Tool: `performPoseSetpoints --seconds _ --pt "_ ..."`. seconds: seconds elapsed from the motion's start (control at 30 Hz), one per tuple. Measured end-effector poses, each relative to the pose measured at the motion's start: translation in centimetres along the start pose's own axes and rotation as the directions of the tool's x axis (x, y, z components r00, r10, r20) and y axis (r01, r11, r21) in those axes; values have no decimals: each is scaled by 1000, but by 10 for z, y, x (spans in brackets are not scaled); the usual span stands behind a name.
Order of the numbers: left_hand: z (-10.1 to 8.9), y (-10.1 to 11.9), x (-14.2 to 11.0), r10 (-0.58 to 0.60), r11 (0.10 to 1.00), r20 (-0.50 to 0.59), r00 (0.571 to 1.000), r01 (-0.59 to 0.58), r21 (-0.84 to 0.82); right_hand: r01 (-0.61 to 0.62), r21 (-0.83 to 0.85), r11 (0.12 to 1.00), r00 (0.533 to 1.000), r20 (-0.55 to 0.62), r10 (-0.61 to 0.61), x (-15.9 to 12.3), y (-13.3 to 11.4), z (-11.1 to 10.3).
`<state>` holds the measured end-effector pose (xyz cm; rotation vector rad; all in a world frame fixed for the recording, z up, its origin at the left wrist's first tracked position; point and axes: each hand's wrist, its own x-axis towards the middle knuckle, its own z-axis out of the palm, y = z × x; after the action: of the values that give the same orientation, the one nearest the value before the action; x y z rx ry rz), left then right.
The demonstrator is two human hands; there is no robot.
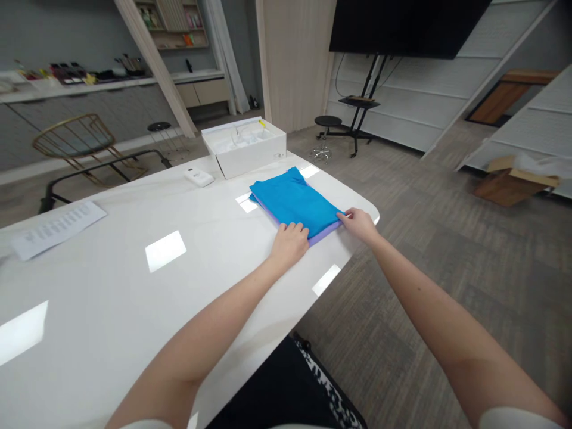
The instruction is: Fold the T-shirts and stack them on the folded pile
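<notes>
Folded bright-blue fabric (292, 202) sits on a lavender folded layer (320, 234) toward the right end of a glossy white table (111, 298), fyi. Right at the near edge, the person's black clothing with a leopard-print trim (324, 387) pokes into view. Their left hand (289, 244) rests on the near edge of the pile, fingers (295, 227) together and slightly curled over the fabric. Their right hand (360, 225) sits at the pile's right corner, with fingers (346, 217) stretched out and touching it. Can't tell if either hand is actually gripping.

Over on the left of the table lies a printed white sheet of paper (58, 229). Farther along are a small white rounded gadget (199, 177) and an open white cardboard box (241, 162) with white packing inside. Past the table, there's a gold wire chair (74, 140) on the left, a black round stool (328, 121) in the middle, and a brown cardboard box (509, 189) on the floor to the right.
</notes>
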<state>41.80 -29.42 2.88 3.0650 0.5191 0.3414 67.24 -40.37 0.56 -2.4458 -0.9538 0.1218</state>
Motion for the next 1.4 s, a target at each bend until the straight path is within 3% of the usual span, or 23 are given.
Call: performPoseSetpoints --seconds 0.2,0.4,0.47,0.57,0.67,0.77,0.87,1.03,1.2,1.4 --pt "-3 3 -3 -8 1000 -60 998 9 15 53 27 998 993 -105 -50 -2 -6 -11" --pt "4 2 -12 53 997 39 998 -50 -66 59 8 998 995 -85 -58 -7 4 -14" --pt "8 1 -15 71 990 28 997 -67 -124 81 -24 996 992 -96 -83 -6 3 -12" --pt "10 -4 -16 62 979 -44 997 -69 -192 167 -67 984 973 -153 -175 3 -14 -6" --pt "7 -15 -6 9 980 -135 991 -36 -196 336 -29 941 937 -93 -338 24 -51 9" --pt "4 -31 19 -71 985 -186 980 40 -167 459 47 887 888 6 -460 53 -93 32" --pt "3 -54 52 -238 965 -177 955 212 -152 453 49 890 889 41 -455 83 -124 54" --pt "8 -104 91 -427 901 -127 895 410 -144 419 -41 907 907 62 -416 124 -142 72" --pt "25 -148 98 -480 870 -81 873 463 -166 412 -65 909 905 148 -399 155 -149 88" --pt "37 -172 83 -538 814 28 843 527 -244 315 -84 945 913 299 -277 181 -162 110"
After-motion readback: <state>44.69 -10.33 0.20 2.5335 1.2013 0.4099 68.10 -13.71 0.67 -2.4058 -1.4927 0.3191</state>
